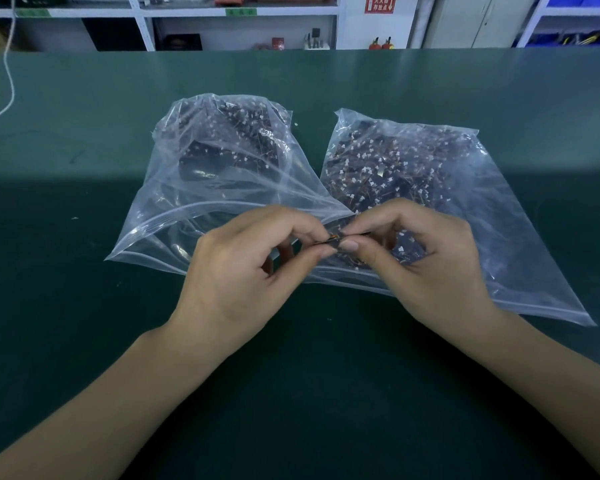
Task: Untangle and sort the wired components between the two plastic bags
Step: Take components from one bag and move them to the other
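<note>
Fingers (321,233) and thumb of the left hand (246,271) pinch one end of a small dark wired part (334,240), and the right hand (426,258) pinches the other end, so the fingertips of both hands nearly meet above the near edges of the bags. A wide green table (84,168) carries everything. On it lie two clear plastic bags side by side, their near corners overlapping under the hands. The right bag (499,216) lies flat and holds a spread tangle of dark parts with thin wires and small white plugs. The left bag (187,209) is puffed up and holds a tighter dark heap of the same parts at its far end. A white cord (10,81) trails over the table's far left corner.
</note>
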